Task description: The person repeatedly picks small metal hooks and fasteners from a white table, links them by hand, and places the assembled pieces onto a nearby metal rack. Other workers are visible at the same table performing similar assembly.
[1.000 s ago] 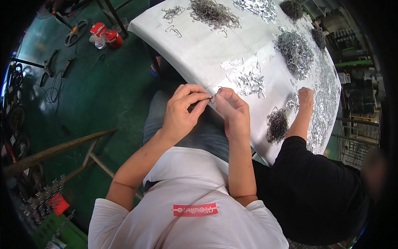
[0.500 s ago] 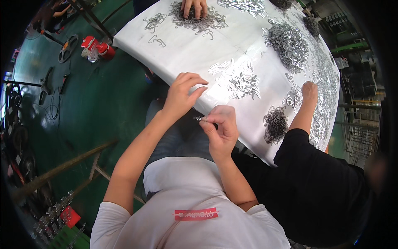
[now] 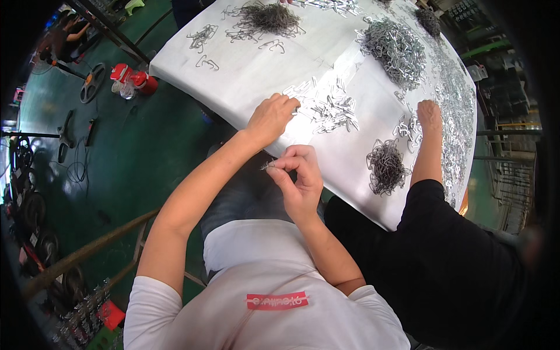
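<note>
clips [image 3: 329, 108]: shiny metal | table cover [image 3: 245, 76]: smooth white sheet | floor [image 3: 134, 157]: glossy green

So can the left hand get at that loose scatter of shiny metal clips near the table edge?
Probably yes. The left hand already rests at the edge of the shiny clips on the white table, nothing lies between them, and the right hand is held apart, pinching a small piece.

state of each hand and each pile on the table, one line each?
left hand: stretched out, fingers on the flat shiny clips
right hand: pinch grip on a small metal piece, off the table
co-worker's hand: resting on the white table
dark wire pile: heaped, untouched
shiny clip heap: heaped, untouched
</note>
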A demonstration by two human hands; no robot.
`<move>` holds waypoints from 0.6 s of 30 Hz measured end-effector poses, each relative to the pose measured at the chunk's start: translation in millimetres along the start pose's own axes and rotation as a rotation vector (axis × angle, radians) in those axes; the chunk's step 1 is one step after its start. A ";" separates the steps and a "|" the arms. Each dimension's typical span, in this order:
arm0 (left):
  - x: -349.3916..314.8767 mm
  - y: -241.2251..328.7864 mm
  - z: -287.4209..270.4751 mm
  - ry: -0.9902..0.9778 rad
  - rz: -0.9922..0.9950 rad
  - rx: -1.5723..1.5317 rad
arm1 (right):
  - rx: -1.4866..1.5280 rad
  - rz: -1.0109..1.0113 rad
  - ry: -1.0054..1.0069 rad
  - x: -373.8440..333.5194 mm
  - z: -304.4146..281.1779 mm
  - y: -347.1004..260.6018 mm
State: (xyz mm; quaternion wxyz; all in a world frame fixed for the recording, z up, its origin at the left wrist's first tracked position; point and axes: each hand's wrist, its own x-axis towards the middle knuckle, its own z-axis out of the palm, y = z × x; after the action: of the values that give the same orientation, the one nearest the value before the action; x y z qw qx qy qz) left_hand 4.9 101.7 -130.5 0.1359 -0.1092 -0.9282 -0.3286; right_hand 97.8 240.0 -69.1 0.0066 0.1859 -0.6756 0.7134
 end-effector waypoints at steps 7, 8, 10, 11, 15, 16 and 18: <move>-36.8 29.3 -57.3 0.077 -0.543 -0.760 | -0.080 0.054 0.008 5.9 -2.7 3.2; -43.8 37.3 -68.1 0.081 -0.579 -0.849 | -0.096 0.029 0.012 7.8 -2.3 3.8; -54.7 54.3 -84.6 0.107 -0.626 -0.894 | -0.141 -0.009 0.007 11.4 -0.8 4.4; -58.5 61.1 -91.1 0.127 -0.614 -0.909 | -0.143 0.016 0.006 11.6 -0.1 3.7; -68.1 77.9 -103.0 0.182 -0.573 -0.918 | -0.181 0.005 0.002 14.9 4.3 5.0; -70.2 79.5 -103.8 0.193 -0.557 -0.925 | -0.192 0.006 -0.003 15.1 5.0 5.6; -72.9 80.1 -102.9 0.220 -0.522 -0.860 | -0.212 0.011 -0.010 16.2 5.8 7.6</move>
State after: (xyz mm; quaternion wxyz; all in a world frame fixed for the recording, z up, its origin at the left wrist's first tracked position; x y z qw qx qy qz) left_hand 115.3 88.5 -30.8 0.0892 0.1155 -0.6858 -0.7130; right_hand 82.3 229.8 -71.8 0.0189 0.1838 -0.7482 0.6372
